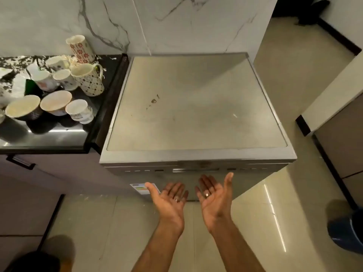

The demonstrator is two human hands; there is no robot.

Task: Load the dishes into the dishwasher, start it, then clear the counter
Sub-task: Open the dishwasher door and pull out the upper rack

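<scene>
A grey freestanding dishwasher (196,107) stands in front of me with its door closed; a control strip (195,170) runs along the door's top edge. Several cups and mugs (57,85) crowd the black counter (59,138) to its left, among them a tall patterned mug (89,80) and a red-flowered cup (79,48). My left hand (170,201) and my right hand (214,196) are held palm up, fingers spread and holding nothing, just below the dishwasher's front, each with a ring on one finger.
A marble wall rises behind the counter and dishwasher. A cabinet handle (19,161) sits under the counter. On the tiled floor a blue bin (345,230) stands at the right and a dark object (33,262) at the lower left. Cabinets line the right side.
</scene>
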